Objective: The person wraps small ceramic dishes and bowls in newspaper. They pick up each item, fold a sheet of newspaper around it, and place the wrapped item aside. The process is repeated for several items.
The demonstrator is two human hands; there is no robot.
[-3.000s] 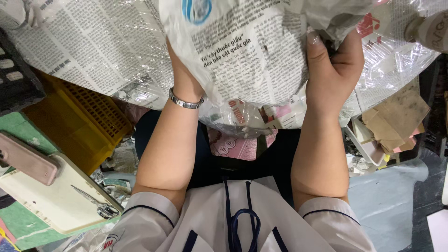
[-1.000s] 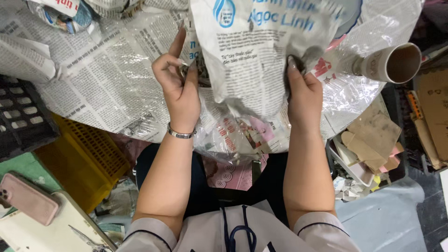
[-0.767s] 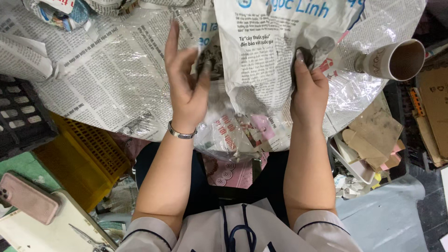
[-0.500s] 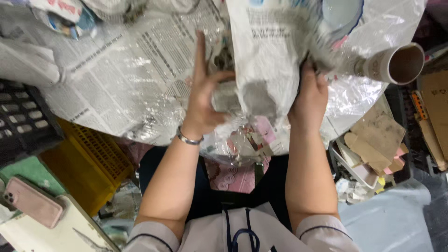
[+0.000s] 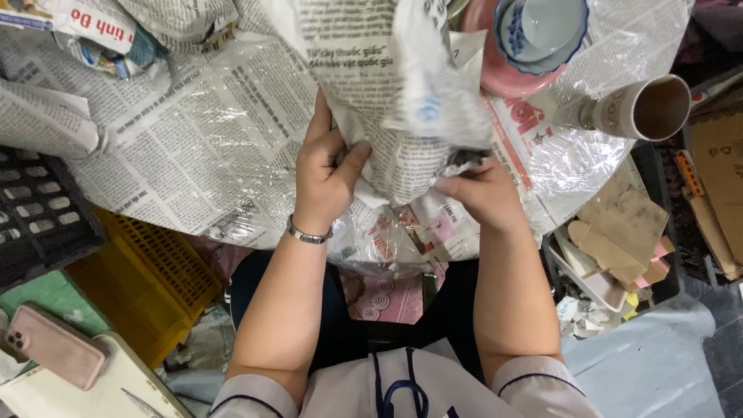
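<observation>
Two hands on one bundle, so I'll run left to right. Far left there's a black crate (image 5: 39,224) and a yellow crate (image 5: 135,282) beside it; I can't tell what's in either. A pink phone (image 5: 54,344) lies on a cream board at the bottom corner.

My left hand (image 5: 325,174) has its fingers curled shut on the near edge of the newspaper bundle (image 5: 395,101), thumb pressed into the paper. The bundle sits above the worktop (image 5: 193,155), which is covered with newsprint under clear plastic. My right hand (image 5: 480,193) pinches the bundle's lower right corner, fingers closed on a crumpled fold.

Handling guess: the paper's soft, light and tears easily, and whatever is wrapped inside is hidden. Seeing crockery nearby, I'd treat it as breakable and cup it from below rather than hang it by the paper.

Further right, a blue-patterned bowl (image 5: 542,31) sits nested in a pink dish (image 5: 495,73), looking empty. A cardboard tube (image 5: 646,108) lies on its side, hollow. A tray (image 5: 596,282) of cardboard scraps sits at the edge.
</observation>
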